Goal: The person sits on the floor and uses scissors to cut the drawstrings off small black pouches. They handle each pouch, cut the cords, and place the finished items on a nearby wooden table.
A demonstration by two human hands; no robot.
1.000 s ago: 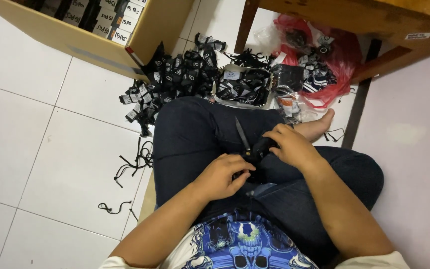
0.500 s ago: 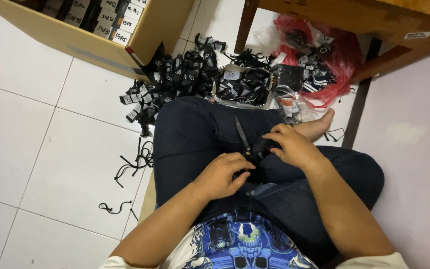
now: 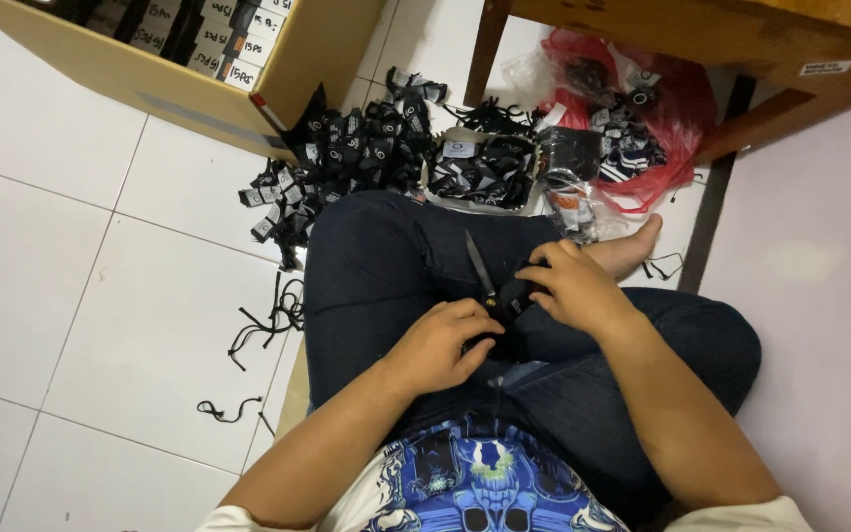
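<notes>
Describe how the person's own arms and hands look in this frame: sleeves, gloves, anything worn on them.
Both hands are bare: no gloves on the left hand or the right hand, and no rings, watch or wristband show. The forearms are uncovered up to short pale sleeves that just enter the bottom edge of the frame. No markings are visible on either arm.

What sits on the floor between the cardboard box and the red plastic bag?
In the head view, a heap of small black tagged items lies between the cardboard box and red plastic bag, with a wooden table leg behind.
</notes>
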